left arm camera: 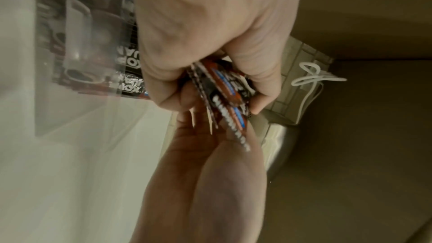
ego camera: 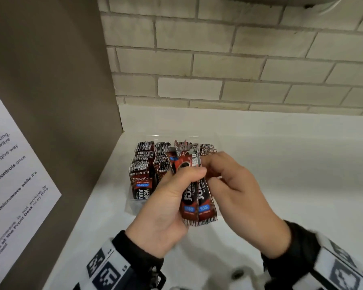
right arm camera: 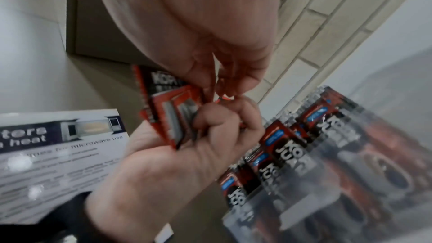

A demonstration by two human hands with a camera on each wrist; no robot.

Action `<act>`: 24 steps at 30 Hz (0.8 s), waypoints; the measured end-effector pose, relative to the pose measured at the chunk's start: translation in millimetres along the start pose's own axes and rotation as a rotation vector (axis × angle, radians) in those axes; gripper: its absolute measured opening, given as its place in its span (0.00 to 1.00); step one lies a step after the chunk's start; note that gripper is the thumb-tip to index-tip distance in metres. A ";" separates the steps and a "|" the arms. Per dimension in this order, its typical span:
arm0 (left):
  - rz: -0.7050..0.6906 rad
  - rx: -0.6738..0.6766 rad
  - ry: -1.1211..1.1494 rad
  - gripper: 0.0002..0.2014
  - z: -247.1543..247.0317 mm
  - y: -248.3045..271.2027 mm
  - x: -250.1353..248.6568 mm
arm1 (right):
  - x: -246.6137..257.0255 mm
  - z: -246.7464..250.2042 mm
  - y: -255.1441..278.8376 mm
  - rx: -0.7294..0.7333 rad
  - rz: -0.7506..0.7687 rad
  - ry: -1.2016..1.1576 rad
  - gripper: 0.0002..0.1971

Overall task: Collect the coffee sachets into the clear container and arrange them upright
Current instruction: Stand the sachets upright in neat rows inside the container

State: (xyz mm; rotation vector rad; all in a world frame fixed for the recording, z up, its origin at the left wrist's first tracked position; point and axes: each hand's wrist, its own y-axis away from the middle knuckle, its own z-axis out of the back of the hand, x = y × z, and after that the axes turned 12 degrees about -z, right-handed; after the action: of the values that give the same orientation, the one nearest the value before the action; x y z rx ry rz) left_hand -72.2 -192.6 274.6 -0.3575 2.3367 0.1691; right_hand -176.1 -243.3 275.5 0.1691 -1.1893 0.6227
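White counter (ego camera: 281, 164): left hand (ego camera: 166, 216) gripping coffee sachets (ego camera: 195, 197), right hand (ego camera: 235, 189) pinching them, above clear container (ego camera: 134, 204).

Soft, even indoor light falls on the white worktop (ego camera: 281, 164), with faint shadows under the wrists. The head view bends the brick wall (ego camera: 218, 59) toward its edges. Both wrist views are dimmer and smeared by motion blur; the clear container (right arm camera: 350, 182) shows hazy glare.

The brown side panel (ego camera: 50, 91) and brick wall (ego camera: 239, 59) hem the sachet-packed clear container (ego camera: 134, 204) (left and behind), leaving open white counter (ego camera: 281, 164) rightward.
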 end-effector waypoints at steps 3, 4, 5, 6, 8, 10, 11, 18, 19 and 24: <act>-0.094 -0.062 -0.080 0.27 2.4 -2.1 -0.7 | 6.0 3.4 7.7 0.205 -0.102 -0.387 0.18; -0.113 -0.082 -0.096 0.31 3.0 -2.3 -0.9 | 8.0 3.7 8.7 0.272 -0.138 -0.433 0.18; -0.123 -0.088 -0.097 0.33 2.5 -1.9 -1.5 | 8.8 2.3 8.8 0.303 -0.156 -0.419 0.17; -0.120 -0.086 -0.094 0.33 2.1 -1.6 -2.1 | 8.1 0.7 8.3 0.285 -0.157 -0.374 0.17; -0.071 -0.081 -0.071 0.33 0.9 -0.8 -3.3 | 6.2 -1.5 6.2 0.202 -0.166 -0.326 0.20; -0.013 -0.057 -0.052 0.30 1.5 -0.8 -5.6 | 4.6 -0.1 4.0 0.173 -0.201 -0.378 0.22; 0.019 -0.023 -0.045 0.28 2.3 -0.7 -7.0 | 4.5 2.0 2.6 0.172 -0.226 -0.440 0.22; 0.152 0.091 -0.210 0.34 3.2 0.1 -5.4 | 6.4 -4.8 -1.7 0.087 -0.312 -0.281 0.12; 0.155 0.085 -0.239 0.38 2.6 0.4 -4.9 | 7.0 -6.1 -1.5 0.107 -0.337 -0.258 0.12; 0.038 -0.082 -0.194 0.37 -3.3 -0.3 -4.2 | 10.5 -11.2 1.3 0.178 -0.248 -0.083 0.20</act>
State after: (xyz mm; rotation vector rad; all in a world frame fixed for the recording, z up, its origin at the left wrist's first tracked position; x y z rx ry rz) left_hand -71.4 -192.8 279.9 -0.3218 2.1499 0.3049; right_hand -165.3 -233.5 280.4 0.4900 -1.1698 0.5056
